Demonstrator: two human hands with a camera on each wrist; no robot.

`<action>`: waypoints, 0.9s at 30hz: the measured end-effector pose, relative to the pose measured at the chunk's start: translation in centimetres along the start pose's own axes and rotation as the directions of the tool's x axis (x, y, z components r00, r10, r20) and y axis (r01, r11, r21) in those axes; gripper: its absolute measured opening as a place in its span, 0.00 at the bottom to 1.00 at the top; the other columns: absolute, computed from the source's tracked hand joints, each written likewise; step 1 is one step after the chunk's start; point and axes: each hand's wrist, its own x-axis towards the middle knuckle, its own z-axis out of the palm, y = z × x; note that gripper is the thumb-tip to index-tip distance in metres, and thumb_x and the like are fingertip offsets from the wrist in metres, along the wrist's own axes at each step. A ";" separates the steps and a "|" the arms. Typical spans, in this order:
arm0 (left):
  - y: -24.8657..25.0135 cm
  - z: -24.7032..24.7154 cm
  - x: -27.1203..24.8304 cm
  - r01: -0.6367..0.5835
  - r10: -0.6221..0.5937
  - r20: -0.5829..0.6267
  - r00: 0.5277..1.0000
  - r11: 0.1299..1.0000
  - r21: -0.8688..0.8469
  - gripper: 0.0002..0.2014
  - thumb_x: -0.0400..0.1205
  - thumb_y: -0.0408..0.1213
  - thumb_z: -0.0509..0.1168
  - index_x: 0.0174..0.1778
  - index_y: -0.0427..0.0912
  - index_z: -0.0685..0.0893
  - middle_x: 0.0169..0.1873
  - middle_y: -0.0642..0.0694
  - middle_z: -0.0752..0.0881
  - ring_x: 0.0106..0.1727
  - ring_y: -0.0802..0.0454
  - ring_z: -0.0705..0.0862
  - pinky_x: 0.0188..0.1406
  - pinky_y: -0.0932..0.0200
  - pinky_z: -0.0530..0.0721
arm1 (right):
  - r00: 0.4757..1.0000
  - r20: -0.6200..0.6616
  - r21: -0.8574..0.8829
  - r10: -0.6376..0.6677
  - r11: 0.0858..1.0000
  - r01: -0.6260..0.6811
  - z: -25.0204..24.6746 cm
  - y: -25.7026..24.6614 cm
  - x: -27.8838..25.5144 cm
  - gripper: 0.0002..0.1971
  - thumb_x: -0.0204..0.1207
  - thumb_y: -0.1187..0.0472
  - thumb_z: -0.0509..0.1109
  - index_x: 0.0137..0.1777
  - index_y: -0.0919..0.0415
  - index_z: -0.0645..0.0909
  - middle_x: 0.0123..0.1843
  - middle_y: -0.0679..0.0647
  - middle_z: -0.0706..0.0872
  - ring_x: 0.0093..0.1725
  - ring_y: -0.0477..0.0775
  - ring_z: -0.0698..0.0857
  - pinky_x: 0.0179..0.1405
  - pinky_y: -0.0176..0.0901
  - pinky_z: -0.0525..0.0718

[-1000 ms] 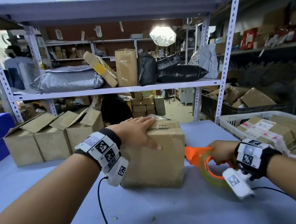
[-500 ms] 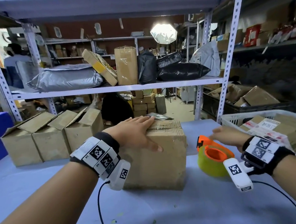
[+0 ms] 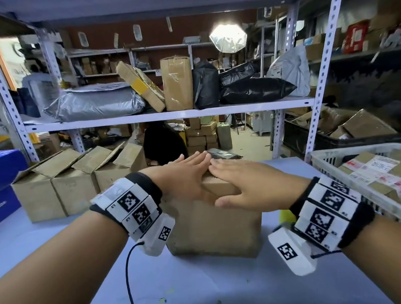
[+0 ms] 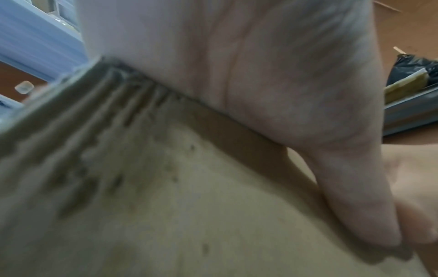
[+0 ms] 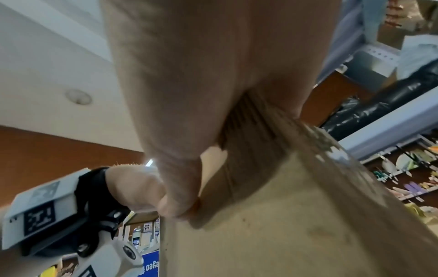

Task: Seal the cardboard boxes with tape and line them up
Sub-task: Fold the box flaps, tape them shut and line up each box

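having let go of the orange tape dispenser, my right hand (image 3: 249, 186) joins my left hand (image 3: 184, 176), both flat and spread atop the brown cardboard box (image 3: 214, 224) mid-table, where firm even pressure should bed the tape.

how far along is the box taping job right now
Early on. In hand: the left hand and right hand lie flat on top of the middle box; whether it is taped cannot be told. Left: three boxes at back left stand side by side with flaps open, untaped. The tape dispenser lies mostly hidden behind the right wrist.
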 end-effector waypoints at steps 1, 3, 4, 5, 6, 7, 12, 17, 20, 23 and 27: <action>-0.1 -0.1 0.1 0.001 -0.001 0.021 1.000 1.000 -0.002 0.55 0.80 0.70 0.60 0.88 0.44 0.34 0.88 0.50 0.35 0.88 0.55 0.33 0.87 0.45 0.36 | 1.000 -0.015 0.035 -0.009 0.999 0.009 -0.1 0.3 -0.3 0.43 0.80 0.32 0.59 0.89 0.51 0.51 0.90 0.47 0.49 0.88 0.43 0.49 0.87 0.46 0.54; -0.2 -0.4 0.1 0.002 0.000 0.069 0.998 1.000 -0.031 0.55 0.77 0.77 0.50 0.88 0.46 0.33 0.88 0.53 0.33 0.87 0.58 0.32 0.87 0.47 0.34 | 0.999 -0.039 0.125 -0.007 0.992 0.012 -0.3 1.0 -1.2 0.36 0.82 0.37 0.62 0.87 0.46 0.58 0.89 0.43 0.55 0.87 0.39 0.52 0.86 0.45 0.58; -0.4 -0.5 0.1 0.002 0.004 0.094 0.996 0.998 -0.066 0.56 0.73 0.80 0.45 0.88 0.48 0.34 0.87 0.54 0.33 0.86 0.59 0.31 0.86 0.49 0.32 | 0.999 -0.049 0.164 -0.001 0.986 0.009 -0.3 1.2 -1.6 0.33 0.83 0.39 0.64 0.86 0.43 0.61 0.88 0.41 0.58 0.86 0.38 0.54 0.85 0.45 0.60; -0.6 -0.5 0.1 0.008 0.004 0.101 0.995 0.993 -0.120 0.55 0.72 0.81 0.40 0.88 0.50 0.35 0.87 0.56 0.33 0.85 0.61 0.30 0.86 0.49 0.31 | 0.998 -0.059 0.188 0.005 0.982 0.006 -0.4 1.3 -2.0 0.32 0.83 0.41 0.65 0.85 0.41 0.62 0.87 0.40 0.60 0.85 0.38 0.56 0.84 0.45 0.61; -0.8 -0.4 0.0 0.025 -0.010 0.087 0.996 0.985 -0.169 0.50 0.74 0.80 0.38 0.88 0.54 0.36 0.87 0.57 0.34 0.85 0.60 0.30 0.85 0.48 0.31 | 0.997 -0.073 0.194 0.013 0.981 0.001 -0.4 1.2 -2.3 0.31 0.82 0.42 0.66 0.85 0.40 0.64 0.86 0.39 0.62 0.85 0.37 0.57 0.83 0.44 0.62; -1.0 -0.2 0.0 0.054 -0.042 0.061 0.997 0.979 -0.196 0.42 0.81 0.75 0.36 0.88 0.59 0.38 0.87 0.57 0.35 0.86 0.58 0.31 0.85 0.47 0.31 | 0.995 -0.090 0.187 0.029 0.982 -0.011 -0.3 1.1 -2.5 0.31 0.82 0.42 0.67 0.84 0.41 0.65 0.85 0.38 0.63 0.84 0.37 0.59 0.82 0.42 0.63; -0.9 -0.1 -0.1 0.230 -0.267 -0.052 0.962 0.900 -0.370 0.27 0.91 0.57 0.47 0.87 0.56 0.59 0.88 0.41 0.54 0.86 0.31 0.52 0.85 0.39 0.50 | 0.974 -0.149 0.421 0.169 0.902 -0.092 -0.3 1.2 -2.4 0.21 0.78 0.40 0.70 0.70 0.43 0.85 0.74 0.40 0.82 0.73 0.40 0.79 0.73 0.42 0.76; -1.3 0.2 -0.2 0.346 -0.448 -0.059 0.892 0.761 -0.549 0.51 0.69 0.77 0.67 0.82 0.47 0.68 0.75 0.42 0.76 0.72 0.41 0.77 0.63 0.51 0.76 | 0.825 -0.116 0.836 0.553 0.503 -0.220 0.5 1.4 -0.5 0.20 0.81 0.48 0.71 0.73 0.47 0.79 0.73 0.45 0.82 0.72 0.49 0.80 0.71 0.48 0.77; -1.8 0.8 -0.8 0.323 -0.470 -0.106 0.876 0.736 -0.596 0.50 0.69 0.74 0.70 0.83 0.49 0.69 0.75 0.45 0.78 0.72 0.45 0.78 0.57 0.56 0.72 | 0.815 0.178 0.926 0.552 0.187 -0.329 1.6 1.0 0.0 0.38 0.81 0.49 0.72 0.87 0.50 0.57 0.82 0.55 0.70 0.73 0.57 0.78 0.69 0.54 0.80; -2.8 1.6 -2.0 0.249 -0.466 -0.138 0.874 0.672 -0.698 0.43 0.73 0.68 0.72 0.83 0.55 0.70 0.77 0.47 0.76 0.65 0.50 0.78 0.59 0.56 0.75 | 0.798 0.264 0.928 0.542 0.083 -0.364 1.9 1.2 -0.5 0.42 0.83 0.47 0.69 0.89 0.51 0.46 0.74 0.57 0.81 0.60 0.61 0.88 0.49 0.48 0.85; -3.4 2.5 -3.7 0.181 -0.474 -0.139 0.869 0.567 -0.804 0.29 0.85 0.57 0.65 0.83 0.66 0.67 0.77 0.48 0.75 0.58 0.47 0.84 0.36 0.55 0.86 | 0.783 0.268 0.925 0.562 0.076 -0.372 2.2 0.9 -1.1 0.31 0.85 0.47 0.62 0.84 0.55 0.60 0.57 0.66 0.89 0.50 0.67 0.89 0.48 0.58 0.83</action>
